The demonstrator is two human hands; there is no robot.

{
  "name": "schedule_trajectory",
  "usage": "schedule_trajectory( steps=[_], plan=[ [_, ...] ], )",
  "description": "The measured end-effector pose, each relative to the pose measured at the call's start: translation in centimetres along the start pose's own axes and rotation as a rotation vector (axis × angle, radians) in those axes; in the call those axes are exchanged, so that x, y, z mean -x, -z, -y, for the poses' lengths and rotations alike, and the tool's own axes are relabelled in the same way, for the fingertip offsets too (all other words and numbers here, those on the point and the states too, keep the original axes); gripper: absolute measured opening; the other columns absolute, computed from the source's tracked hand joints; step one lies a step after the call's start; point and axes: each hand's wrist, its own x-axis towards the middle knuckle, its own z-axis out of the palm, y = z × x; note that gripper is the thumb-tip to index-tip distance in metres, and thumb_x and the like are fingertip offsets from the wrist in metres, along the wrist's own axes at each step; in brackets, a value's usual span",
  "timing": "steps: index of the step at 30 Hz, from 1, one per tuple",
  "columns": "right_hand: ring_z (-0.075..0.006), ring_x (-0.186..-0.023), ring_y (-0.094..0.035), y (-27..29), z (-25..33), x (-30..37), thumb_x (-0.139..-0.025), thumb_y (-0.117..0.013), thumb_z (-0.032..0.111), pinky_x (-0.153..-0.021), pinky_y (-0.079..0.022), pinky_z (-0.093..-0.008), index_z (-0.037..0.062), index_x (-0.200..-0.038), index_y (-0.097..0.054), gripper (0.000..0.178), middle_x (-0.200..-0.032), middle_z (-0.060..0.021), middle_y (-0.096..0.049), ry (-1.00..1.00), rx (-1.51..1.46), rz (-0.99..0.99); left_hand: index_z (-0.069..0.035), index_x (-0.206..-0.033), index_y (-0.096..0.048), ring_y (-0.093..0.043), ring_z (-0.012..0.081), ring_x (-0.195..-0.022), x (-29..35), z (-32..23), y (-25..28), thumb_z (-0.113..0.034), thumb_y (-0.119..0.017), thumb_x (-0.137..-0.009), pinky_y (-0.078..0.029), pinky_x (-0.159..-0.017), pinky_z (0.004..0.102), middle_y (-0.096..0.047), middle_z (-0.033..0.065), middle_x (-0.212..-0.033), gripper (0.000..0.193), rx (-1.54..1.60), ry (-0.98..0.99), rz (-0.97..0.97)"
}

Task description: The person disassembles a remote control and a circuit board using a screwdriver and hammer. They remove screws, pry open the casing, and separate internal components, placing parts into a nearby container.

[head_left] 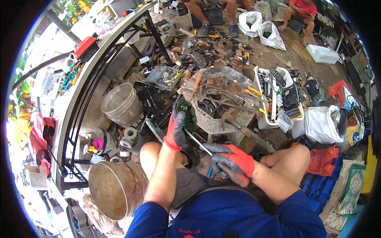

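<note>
My left hand (175,131), in a red glove with dark palm and fingers, is closed round a green circuit board (185,113) held upright over my lap. My right hand (232,160), gloved alike, grips a screwdriver-like tool; its handle is hidden in my fingers. The tool's thin metal shaft (198,142) points up and left, its end at the board's lower edge. Just beyond stands a low grey octagonal stand (204,123). On it lie a hammer (234,121) with a long wooden handle, metal rods and yellow-handled pliers (254,93).
A white bin (260,123) of electronic parts stands to the right. At left are a clear bucket (119,105), a large dirty bucket (115,190) and a long table (85,67). Scrap litters the floor beyond. Other people sit at the back, one in a red shirt (303,8).
</note>
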Motion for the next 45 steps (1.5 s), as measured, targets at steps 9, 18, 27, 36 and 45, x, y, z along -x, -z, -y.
schedule_trajectory(
  steps=[9, 18, 27, 36, 45],
  plan=[
    [-0.0081, -0.059, -0.046, 1.6, 0.1, 1.0, -0.102, -0.05, 0.015, -0.054, -0.04, -0.0262, 0.0103, -0.152, -0.042, 0.05, -0.072, -0.004, -0.055, 0.07, 0.032, 0.07, -0.005, -0.1, -0.056, -0.055, 0.0173, -0.064, 0.4, -1.1, -0.5, -0.045, -0.071, -0.086, -0.046, -0.056, 0.0298, -0.057, 0.0059, -0.078, 0.045, -0.006, 0.022, 0.055],
    [-0.0109, -0.062, -0.057, 0.2, -2.6, -0.6, -0.102, -0.046, 0.01, -0.055, -0.05, -0.0282, 0.0176, -0.152, -0.042, 0.051, -0.079, -0.0039, -0.064, 0.089, 0.344, -0.154, -0.008, -0.092, -0.059, -0.051, 0.0125, -0.055, -0.4, 1.6, -0.4, -0.039, -0.055, -0.101, -0.04, -0.049, 0.0265, -0.054, 0.0012, -0.067, 0.033, -0.286, -0.101, -0.31],
    [-0.013, -0.066, -0.059, 0.3, -4.2, -0.8, -0.099, -0.049, 0.007, -0.063, -0.051, -0.0305, 0.0155, -0.151, -0.043, 0.053, -0.077, -0.0058, -0.063, 0.202, 0.77, -0.328, -0.009, -0.092, -0.059, -0.051, 0.0116, -0.056, -0.9, 3.2, -0.6, -0.037, -0.056, -0.1, -0.04, -0.05, 0.0263, -0.054, 0.0001, -0.068, 0.029, -0.215, -0.166, -0.477],
    [-0.0068, -0.06, -0.05, 3.1, 0.6, 2.0, -0.101, -0.053, 0.017, -0.053, -0.041, -0.0241, 0.0046, -0.15, -0.042, 0.052, -0.075, -0.0015, -0.057, 0.074, 0.156, 0.024, -0.007, -0.098, -0.054, -0.059, 0.0197, -0.07, -0.5, 0.5, -1.1, -0.042, -0.065, -0.095, -0.05, -0.06, 0.0348, -0.057, 0.007, -0.085, 0.037, 0.107, 0.064, -0.021],
    [-0.0099, -0.062, -0.056, 3.0, 0.0, 0.9, -0.1, -0.054, 0.019, -0.055, -0.046, -0.0271, 0.0078, -0.146, -0.048, 0.048, -0.076, -0.0027, -0.062, 0.0, 0.23, -0.048, -0.006, -0.083, -0.056, -0.05, 0.0151, -0.053, -1.0, 1.2, -0.7, -0.034, -0.062, -0.097, -0.041, -0.052, 0.0304, -0.051, 0.0004, -0.062, 0.032, -0.298, 0.143, -0.181]
  ],
)
